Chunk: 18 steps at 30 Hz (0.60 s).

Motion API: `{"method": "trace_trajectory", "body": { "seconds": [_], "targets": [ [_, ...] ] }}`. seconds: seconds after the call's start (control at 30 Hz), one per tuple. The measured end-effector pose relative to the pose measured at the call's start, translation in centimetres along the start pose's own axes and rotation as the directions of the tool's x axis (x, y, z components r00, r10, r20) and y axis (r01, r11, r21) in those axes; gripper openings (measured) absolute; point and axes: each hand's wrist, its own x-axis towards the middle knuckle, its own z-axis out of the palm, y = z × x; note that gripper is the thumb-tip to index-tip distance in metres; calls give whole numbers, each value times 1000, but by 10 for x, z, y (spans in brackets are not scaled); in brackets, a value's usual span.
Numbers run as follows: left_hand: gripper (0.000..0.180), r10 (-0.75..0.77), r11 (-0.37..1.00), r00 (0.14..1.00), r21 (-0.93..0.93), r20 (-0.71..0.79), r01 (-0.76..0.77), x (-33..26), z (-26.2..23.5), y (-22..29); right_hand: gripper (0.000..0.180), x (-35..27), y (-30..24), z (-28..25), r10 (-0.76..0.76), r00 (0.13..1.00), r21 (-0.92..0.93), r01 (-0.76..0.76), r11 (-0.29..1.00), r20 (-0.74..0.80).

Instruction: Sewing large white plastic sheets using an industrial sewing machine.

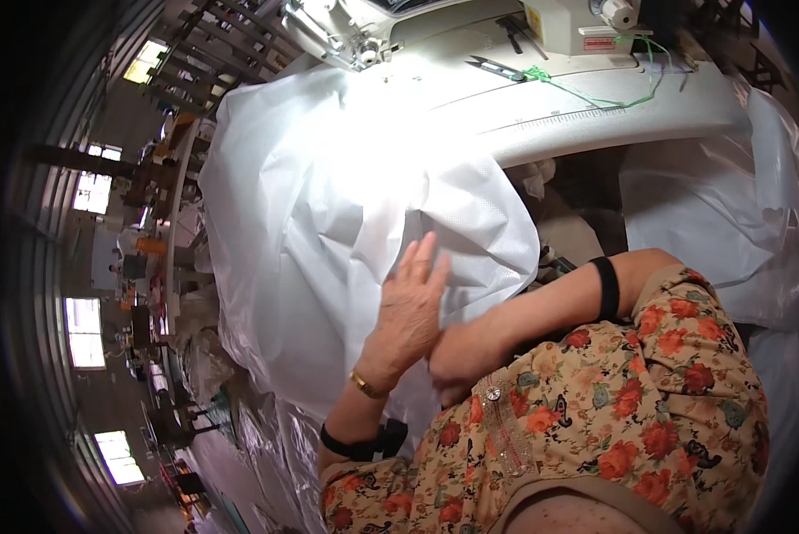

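Fingers [422,258] of the left hand [408,311] stretched out nearly straight and close together, released, grasping nothing, laid flat against the white fabric [328,231]. Palm pressed onto the sheet near its lower right fold, back of the hand turned up toward the camera. Wrist bent slightly, ringed by a gold bracelet [364,384]; further down the forearm, a black band [364,442]. Forearm rose from the lower edge, angled up and to the right.

Fingers of the right hand [457,360] curled under and mostly hidden behind the left wrist; could not tell whether clenched on the fabric or merely resting on it. Knuckles sat just beside the left wrist, touching it, at the fabric's lower edge. Right forearm ran back to the right, bent at the elbow, with a black armband [607,287] near the elbow, above a floral-print garment [613,409].

Fabric itself lay draped from the white tabletop [595,111] by the sewing machine [346,36], spilling down over the edge toward the lap, glaring brightly near the needle. Small snips [497,67] and a green thread [595,93] lay on the tabletop, well apart from both hands.
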Motion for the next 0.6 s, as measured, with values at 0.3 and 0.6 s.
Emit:
{"method": "trace_trajectory", "body": {
  "seconds": [0.3, 0.6],
  "targets": [
    [76, -355, 932, 935, 77, -4, 354, -76, -4, -33, 45, -17, 90, -22, 601, 310, 511, -325, 795, -737],
    [64, -510, 840, 857, 260, 76, 477, -100, 28, -96, 27, -30, 10, -21, 315, 941, 781, -286, 555, 121]
  ]
}}
